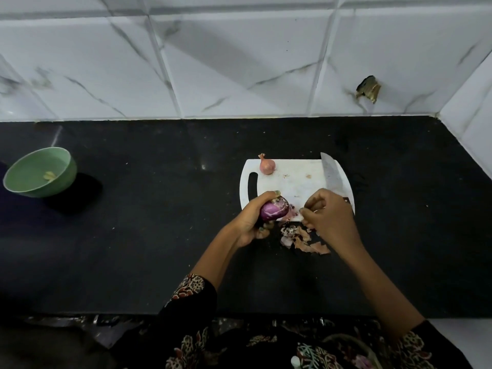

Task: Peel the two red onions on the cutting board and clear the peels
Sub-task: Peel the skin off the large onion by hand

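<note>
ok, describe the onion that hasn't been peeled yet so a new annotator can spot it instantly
Find the white cutting board on the black counter. At its far-left corner, just above the handle slot, sits the unpeeled onion. It is pale pink with dry skin and a stem tip, untouched, unlike the glossy purple onion gripped in the left hand.

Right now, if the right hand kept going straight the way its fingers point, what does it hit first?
The right hand points left, its fingers pinching a strip of peel. Straight on, it would probably first meet the half-peeled onion gripped by the left hand. One view only, so relative height is uncertain.
</note>
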`<state>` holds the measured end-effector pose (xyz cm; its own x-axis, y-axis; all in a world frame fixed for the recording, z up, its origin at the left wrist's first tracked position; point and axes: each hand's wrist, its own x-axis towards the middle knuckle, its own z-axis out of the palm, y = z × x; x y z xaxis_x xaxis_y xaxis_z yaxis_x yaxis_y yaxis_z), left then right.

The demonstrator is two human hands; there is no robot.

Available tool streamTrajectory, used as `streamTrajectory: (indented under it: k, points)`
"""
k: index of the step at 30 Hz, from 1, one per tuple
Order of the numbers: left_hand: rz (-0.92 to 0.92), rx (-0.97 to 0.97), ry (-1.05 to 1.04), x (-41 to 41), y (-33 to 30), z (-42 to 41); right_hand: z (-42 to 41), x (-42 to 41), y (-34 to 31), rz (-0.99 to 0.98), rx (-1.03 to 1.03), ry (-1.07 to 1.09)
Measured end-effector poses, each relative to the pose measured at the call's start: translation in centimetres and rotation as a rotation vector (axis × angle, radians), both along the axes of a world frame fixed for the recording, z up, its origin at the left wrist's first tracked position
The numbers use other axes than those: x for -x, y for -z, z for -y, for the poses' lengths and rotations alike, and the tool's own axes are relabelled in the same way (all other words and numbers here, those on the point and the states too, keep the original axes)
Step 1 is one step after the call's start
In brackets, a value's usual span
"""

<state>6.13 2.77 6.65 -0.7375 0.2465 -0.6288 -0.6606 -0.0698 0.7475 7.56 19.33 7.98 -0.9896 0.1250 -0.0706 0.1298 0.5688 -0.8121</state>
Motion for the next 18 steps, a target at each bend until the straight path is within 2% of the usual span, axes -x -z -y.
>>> streamTrajectory:
  k: [3, 5, 10, 13, 18]
  points:
    - [-0.032, -0.009, -0.008, 0.0, 0.1, -0.1, 0.1, 0.0, 0.9, 0.026, -0.206, -0.079]
    - [-0.063, -0.018, -0.005, 0.0, 0.1, -0.1, 0.1, -0.1, 0.9, 0.025, -0.244, -0.129]
    - [-0.114, -0.023, -0.001, 0.0, 0.2, -0.6, 0.8, -0.7, -1.5, -0.036, 0.126, -0.135]
    - [-0.181, 0.020, -0.016, -0.1, 0.2, -0.7, 1.4, -0.9, -2.2, -0.041, 0.136, -0.175]
    - [-0.307, 0.093, -0.050, -0.3, -0.3, -1.1, 1.6, -0.9, -2.1, -0.061, 0.116, -0.118]
